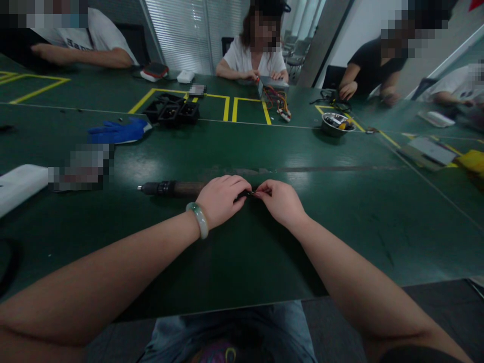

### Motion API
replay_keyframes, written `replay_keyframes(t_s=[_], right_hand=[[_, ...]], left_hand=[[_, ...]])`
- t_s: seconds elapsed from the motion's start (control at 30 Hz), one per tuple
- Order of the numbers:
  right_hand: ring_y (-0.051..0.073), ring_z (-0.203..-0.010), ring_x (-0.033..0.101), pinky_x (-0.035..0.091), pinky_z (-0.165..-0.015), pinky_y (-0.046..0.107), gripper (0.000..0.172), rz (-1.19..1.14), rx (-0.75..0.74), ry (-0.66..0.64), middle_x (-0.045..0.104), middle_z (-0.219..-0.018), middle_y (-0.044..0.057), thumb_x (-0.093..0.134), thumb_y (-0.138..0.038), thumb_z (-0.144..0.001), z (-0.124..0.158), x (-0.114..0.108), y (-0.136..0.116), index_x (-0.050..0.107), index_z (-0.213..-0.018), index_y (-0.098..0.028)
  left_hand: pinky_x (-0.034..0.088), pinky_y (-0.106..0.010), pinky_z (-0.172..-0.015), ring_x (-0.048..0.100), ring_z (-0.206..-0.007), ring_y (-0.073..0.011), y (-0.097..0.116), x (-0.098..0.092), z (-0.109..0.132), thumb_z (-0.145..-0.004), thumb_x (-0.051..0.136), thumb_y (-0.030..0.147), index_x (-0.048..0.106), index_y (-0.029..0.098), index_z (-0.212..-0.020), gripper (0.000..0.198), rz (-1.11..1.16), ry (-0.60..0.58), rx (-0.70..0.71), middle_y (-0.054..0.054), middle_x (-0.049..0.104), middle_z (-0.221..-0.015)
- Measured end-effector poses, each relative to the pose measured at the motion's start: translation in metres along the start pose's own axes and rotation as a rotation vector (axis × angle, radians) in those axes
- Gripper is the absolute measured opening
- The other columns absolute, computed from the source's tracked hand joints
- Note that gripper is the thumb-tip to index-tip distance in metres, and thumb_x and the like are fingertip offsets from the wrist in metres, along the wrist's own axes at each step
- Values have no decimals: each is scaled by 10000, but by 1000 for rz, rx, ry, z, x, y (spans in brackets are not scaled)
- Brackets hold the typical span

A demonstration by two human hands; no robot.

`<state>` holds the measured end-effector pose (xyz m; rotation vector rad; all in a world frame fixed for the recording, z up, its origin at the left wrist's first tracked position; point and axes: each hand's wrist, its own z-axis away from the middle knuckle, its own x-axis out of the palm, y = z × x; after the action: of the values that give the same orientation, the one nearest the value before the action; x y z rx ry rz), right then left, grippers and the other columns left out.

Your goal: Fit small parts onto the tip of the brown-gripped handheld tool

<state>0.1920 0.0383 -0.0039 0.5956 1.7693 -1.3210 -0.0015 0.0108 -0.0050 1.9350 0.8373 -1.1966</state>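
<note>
Fingers of our left hand and right hand pinch a small dark piece beside the screwdriver

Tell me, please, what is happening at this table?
The person's left hand, with a pale bangle on the wrist, and right hand pinch a small dark part between them over the green table. An electric screwdriver lies on the table, its rear end hidden under the left hand. Across the table, another person handles a metal box with coloured wires.
</note>
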Motion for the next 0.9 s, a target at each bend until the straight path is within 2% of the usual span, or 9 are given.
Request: replay_keyframes(t_s=[0.3, 0.53, 0.67, 0.8, 0.9], right_hand=[[135, -782, 597, 407, -678, 246, 75, 18, -80, 6, 666, -855, -10, 587, -254, -873, 3, 0, -2, 636, -926, -229], [144, -832, 608, 429, -734, 256, 270, 17, -101, 27, 667, -897, 5, 557, -209, -885, 5, 2, -8, 579, -1154, -220], [145, -859, 608, 438, -774, 265, 286, 30, -135, 36, 670, -939, 10, 539, -200, -894, 4, 5, -5, 593, -1173, -226], [148, -879, 618, 449, -814, 273, 309, 9, -93, 25, 680, -919, 7, 558, -203, -889, 1, 8, -1, 601, -1193, -239], [150, -956, 619, 448, -884, 280, 336, -3, -100, 9, 681, -1030, 27, 547, -196, -897, -2, 11, 0, 605, -1226, -233]], left_hand=[[446, -404, -922, 562, -1059, -225, 0, -1, 0, -881, 527, 240, 610, 222, -1058, 196, -11, 8, -1, -43, 618, -1150], [452, -391, -899, 575, -1029, -219, -2, 1, -1, -890, 529, 274, 621, 216, -1025, 173, -26, 25, -8, -49, 632, -1112], [453, -384, -902, 577, -1024, -212, -2, 1, -2, -888, 533, 273, 622, 221, -1034, 179, -24, 24, -13, -38, 634, -1111], [457, -385, -901, 582, -1018, -212, -2, 0, -2, -885, 530, 274, 626, 217, -1028, 181, -17, 22, -11, -45, 640, -1104], [455, -386, -907, 583, -1017, -210, -1, 0, -3, -883, 528, 272, 630, 216, -1024, 182, -16, 27, -10, -45, 643, -1100]])
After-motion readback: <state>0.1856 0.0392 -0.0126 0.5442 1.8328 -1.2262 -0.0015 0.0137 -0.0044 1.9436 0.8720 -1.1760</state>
